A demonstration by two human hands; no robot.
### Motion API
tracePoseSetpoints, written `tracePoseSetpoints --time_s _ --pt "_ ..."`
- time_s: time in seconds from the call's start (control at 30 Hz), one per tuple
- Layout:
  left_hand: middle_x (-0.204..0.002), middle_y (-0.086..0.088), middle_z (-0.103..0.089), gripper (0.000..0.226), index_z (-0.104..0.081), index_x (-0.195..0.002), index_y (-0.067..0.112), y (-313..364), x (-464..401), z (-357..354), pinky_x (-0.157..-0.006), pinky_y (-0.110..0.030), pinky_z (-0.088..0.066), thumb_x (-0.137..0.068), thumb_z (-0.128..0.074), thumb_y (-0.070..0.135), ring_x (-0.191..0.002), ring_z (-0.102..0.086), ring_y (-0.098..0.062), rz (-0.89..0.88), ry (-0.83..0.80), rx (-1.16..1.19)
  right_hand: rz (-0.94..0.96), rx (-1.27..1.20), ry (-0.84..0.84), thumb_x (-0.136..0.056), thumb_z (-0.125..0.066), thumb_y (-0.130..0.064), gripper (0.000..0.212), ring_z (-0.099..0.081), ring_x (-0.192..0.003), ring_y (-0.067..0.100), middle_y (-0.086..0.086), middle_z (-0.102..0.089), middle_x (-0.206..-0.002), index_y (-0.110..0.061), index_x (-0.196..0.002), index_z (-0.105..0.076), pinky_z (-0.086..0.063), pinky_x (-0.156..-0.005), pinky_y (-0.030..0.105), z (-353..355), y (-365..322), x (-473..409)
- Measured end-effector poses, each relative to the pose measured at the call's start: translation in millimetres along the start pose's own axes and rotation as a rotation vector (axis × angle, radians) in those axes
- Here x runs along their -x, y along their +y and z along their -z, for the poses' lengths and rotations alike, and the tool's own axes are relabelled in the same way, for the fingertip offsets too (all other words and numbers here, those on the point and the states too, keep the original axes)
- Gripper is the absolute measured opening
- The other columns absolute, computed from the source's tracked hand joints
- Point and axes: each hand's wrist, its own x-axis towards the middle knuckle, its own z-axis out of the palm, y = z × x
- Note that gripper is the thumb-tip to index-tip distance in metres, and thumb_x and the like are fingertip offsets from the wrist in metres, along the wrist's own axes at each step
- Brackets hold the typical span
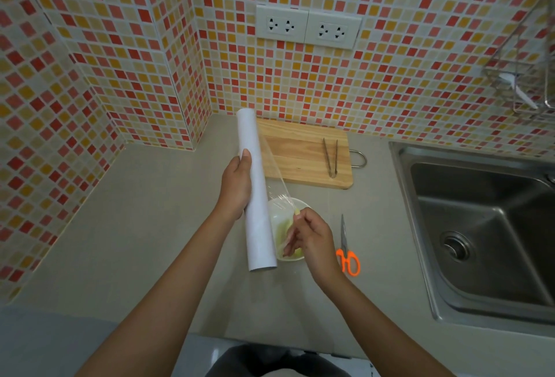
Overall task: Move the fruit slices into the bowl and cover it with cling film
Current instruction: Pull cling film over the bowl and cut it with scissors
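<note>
White cling-film roll (257, 190) gripped by left hand (235, 187); right hand (312, 237) pinches film (277, 193).

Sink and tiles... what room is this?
Most likely a home kitchen: a steel sink set in the counter, a wooden cutting board with tongs on it, and a tiled wall behind.

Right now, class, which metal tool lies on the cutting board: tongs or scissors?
The tongs lie on the cutting board; the orange-handled scissors lie on the counter.
</note>
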Motion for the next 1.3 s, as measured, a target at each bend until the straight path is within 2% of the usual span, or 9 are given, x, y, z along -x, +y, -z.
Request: tracePoseSetpoints --time_s 0.13,0.23,0.43,0.53,0.63,0.77,0.9,1.07,1.3 --pt "-0.082 -0.015 -0.052 0.040 -0.051 -0.081 0.013 -2 11 -4 -0.083 -0.056 -0.050 -0.098 -0.036 0.046 -0.078 -0.054 -0.027 0.007 -0.071 0.032 -0.174 -0.127 -0.075 -0.100 -0.037 -0.036 0.042 -0.058 -0.042 0.025 0.012 -0.064 -0.056 -0.007 -0.077 -0.057 -0.044 -0.045 0.027 0 -11 -9" --pt "-0.080 -0.006 -0.055 0.040 -0.052 -0.077 0.017 -9 19 -11 -0.075 -0.040 -0.046 -0.099 -0.035 0.045 -0.076 -0.053 -0.022 -0.025 -0.056 -0.027 -0.210 -0.087 -0.006 -0.097 -0.037 -0.049 0.050 -0.055 -0.037 0.023 0.008 -0.061 -0.051 -0.008 -0.078 -0.058 -0.040 -0.043 0.025 -6 -23 -26" --pt "-0.082 -0.006 -0.068 0.047 -0.063 -0.086 0.011 -21 33 -17 -0.068 -0.030 -0.048 -0.096 -0.039 0.050 -0.072 -0.063 -0.017 0.006 -0.126 -0.041 -0.085 0.098 0.175 -0.096 -0.044 -0.019 0.036 -0.040 -0.031 0.018 0.006 -0.046 -0.043 -0.014 -0.061 -0.044 -0.031 -0.038 0.021 -23 -30 -48" --pt "-0.078 0.001 -0.068 0.043 -0.066 -0.088 0.017 -24 36 -14 -0.062 -0.026 -0.050 -0.081 -0.059 0.060 -0.071 -0.065 -0.015 0.010 -0.153 -0.025 0.045 0.334 0.269 -0.097 -0.039 -0.014 0.036 -0.040 -0.047 0.013 -0.001 -0.045 -0.056 -0.021 -0.062 -0.041 -0.035 -0.045 0.024 -23 -25 -50" --pt "-0.078 0.002 -0.067 0.035 -0.068 -0.090 0.017 -25 35 -7 -0.060 -0.025 -0.050 -0.074 -0.074 0.049 -0.069 -0.064 -0.013 -0.010 -0.104 -0.009 0.155 0.482 0.303 -0.098 -0.039 -0.015 0.032 -0.037 -0.049 0.008 -0.006 -0.044 -0.057 -0.021 -0.067 -0.041 -0.030 -0.044 0.018 -18 -18 -48" --pt "-0.071 -0.007 -0.068 0.024 -0.064 -0.084 0.012 -27 36 -1 -0.063 -0.042 -0.058 -0.088 -0.062 0.035 -0.066 -0.066 -0.026 0.063 -0.141 0.115 0.201 0.493 0.347 -0.098 -0.040 -0.013 0.026 -0.035 -0.050 0.010 -0.002 -0.043 -0.057 -0.011 -0.072 -0.044 -0.024 -0.047 0.025 -12 -14 -48" --pt "-0.071 -0.011 -0.062 0.038 -0.059 -0.092 0.004 -28 37 -4 -0.049 -0.031 -0.054 -0.091 -0.054 0.041 -0.055 -0.062 -0.020 0.161 -0.158 0.181 0.202 0.438 0.378 -0.098 -0.040 -0.012 0.027 -0.034 -0.053 0.010 -0.003 -0.041 -0.058 -0.006 -0.072 -0.047 -0.025 -0.050 0.025 -7 -11 -46" --pt "-0.075 -0.003 -0.064 0.041 -0.062 -0.095 0.009 -34 37 -6 -0.062 -0.039 -0.060 -0.070 -0.081 0.036 -0.062 -0.065 -0.016 0.126 -0.228 0.095 0.205 0.456 0.381 -0.098 -0.040 -0.011 0.026 -0.036 -0.051 0.008 -0.005 -0.042 -0.057 -0.004 -0.074 -0.049 -0.027 -0.046 0.019 -3 -10 -43" --pt "-0.090 -0.009 -0.071 0.032 -0.061 -0.111 0.008 -37 26 -1 -0.072 -0.049 -0.057 -0.088 -0.058 0.030 -0.070 -0.064 -0.024 0.165 -0.221 0.082 0.126 0.440 0.432 -0.096 -0.042 -0.010 0.024 -0.037 -0.053 0.012 -0.004 -0.042 -0.056 -0.002 -0.076 -0.054 -0.028 -0.053 0.029 15 -8 -43"
